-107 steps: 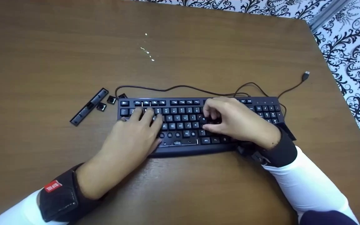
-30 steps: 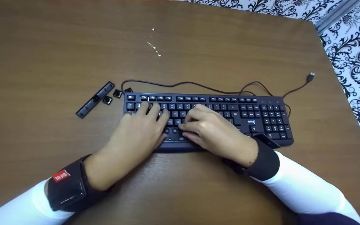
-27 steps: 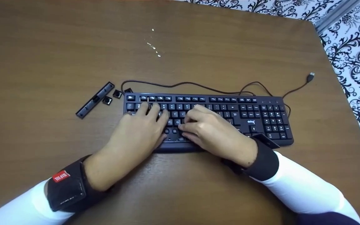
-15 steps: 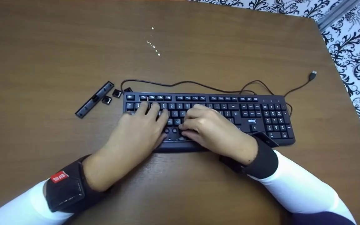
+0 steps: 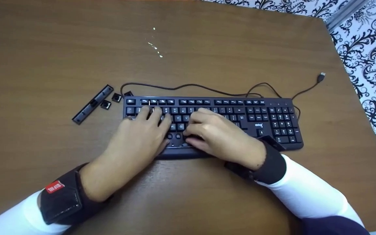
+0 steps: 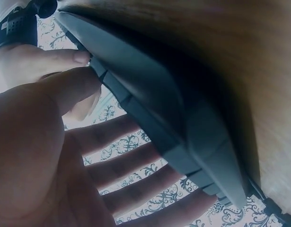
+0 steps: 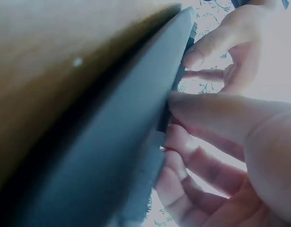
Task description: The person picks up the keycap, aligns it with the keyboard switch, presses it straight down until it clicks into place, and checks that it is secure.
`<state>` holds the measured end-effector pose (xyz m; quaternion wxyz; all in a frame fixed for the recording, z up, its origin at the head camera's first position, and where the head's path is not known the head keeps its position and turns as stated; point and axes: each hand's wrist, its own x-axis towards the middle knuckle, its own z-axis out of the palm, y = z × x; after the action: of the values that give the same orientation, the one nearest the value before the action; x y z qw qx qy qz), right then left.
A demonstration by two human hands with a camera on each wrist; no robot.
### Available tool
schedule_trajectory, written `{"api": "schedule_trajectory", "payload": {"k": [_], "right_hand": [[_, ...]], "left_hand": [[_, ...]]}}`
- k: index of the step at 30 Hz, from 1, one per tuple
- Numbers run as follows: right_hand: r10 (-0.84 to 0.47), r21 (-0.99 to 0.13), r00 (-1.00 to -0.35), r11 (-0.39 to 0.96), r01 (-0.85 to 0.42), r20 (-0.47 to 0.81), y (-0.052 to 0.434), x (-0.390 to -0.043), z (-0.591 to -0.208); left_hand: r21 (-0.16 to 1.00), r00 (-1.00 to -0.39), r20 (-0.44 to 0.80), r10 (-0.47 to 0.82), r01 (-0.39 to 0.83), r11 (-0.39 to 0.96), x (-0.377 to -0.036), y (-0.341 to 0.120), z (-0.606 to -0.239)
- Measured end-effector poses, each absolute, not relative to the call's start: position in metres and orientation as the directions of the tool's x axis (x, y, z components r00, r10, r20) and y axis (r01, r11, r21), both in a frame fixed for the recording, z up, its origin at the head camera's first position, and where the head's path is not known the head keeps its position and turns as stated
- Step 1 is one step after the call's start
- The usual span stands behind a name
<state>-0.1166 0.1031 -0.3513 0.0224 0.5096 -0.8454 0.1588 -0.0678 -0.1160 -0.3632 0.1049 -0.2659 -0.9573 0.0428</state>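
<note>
Showing only overhead, loose keycaps flank the keyboard.

Both forearms, in white sleeves with black wrist straps, reached in from the table's near edge and converged toward its middle. The left hand lay palm down with its fingers stretched forward, fairly straight and slightly spread. The right hand sat just beside it, knuckles raised and fingers bent downward, the thumb tucked toward the left hand. The two hands nearly touched.
</note>
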Motion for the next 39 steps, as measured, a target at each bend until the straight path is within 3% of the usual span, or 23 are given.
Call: {"api": "schedule_trajectory", "payload": {"k": [5, 10, 14, 23, 31, 39], "right_hand": [[-0.823, -0.217, -0.545, 0.509, -0.833, 0.161, 0.116, -0.119, -0.335], [-0.751, -0.168, -0.654, 0.659, -0.733, -0.089, 0.13, -0.126, -0.331], [-0.684, -0.152, -0.696, 0.728, -0.668, -0.22, 0.137, -0.131, -0.335], [-0.662, -0.101, -0.695, 0.741, -0.664, -0.281, 0.138, -0.132, -0.34], [-0.661, -0.085, -0.698, 0.74, -0.667, -0.275, 0.137, -0.132, -0.341], [-0.675, -0.103, -0.689, 0.73, -0.676, -0.266, 0.138, -0.131, -0.341]], "left_hand": [[-0.149, -0.834, 0.174, 0.523, 0.503, 0.851, -0.067, -0.117, -0.362], [-0.097, -0.829, 0.171, 0.533, 0.524, 0.846, -0.07, -0.12, -0.361], [-0.001, -0.839, 0.125, 0.53, 0.534, 0.845, -0.08, -0.131, -0.354], [0.1, -0.853, 0.305, 0.422, 0.47, 0.877, -0.111, -0.184, -0.342], [0.113, -0.924, 0.178, 0.339, 0.362, 0.925, -0.126, -0.217, -0.341], [0.159, -0.947, 0.058, 0.315, 0.32, 0.934, -0.126, -0.229, -0.346]]}}
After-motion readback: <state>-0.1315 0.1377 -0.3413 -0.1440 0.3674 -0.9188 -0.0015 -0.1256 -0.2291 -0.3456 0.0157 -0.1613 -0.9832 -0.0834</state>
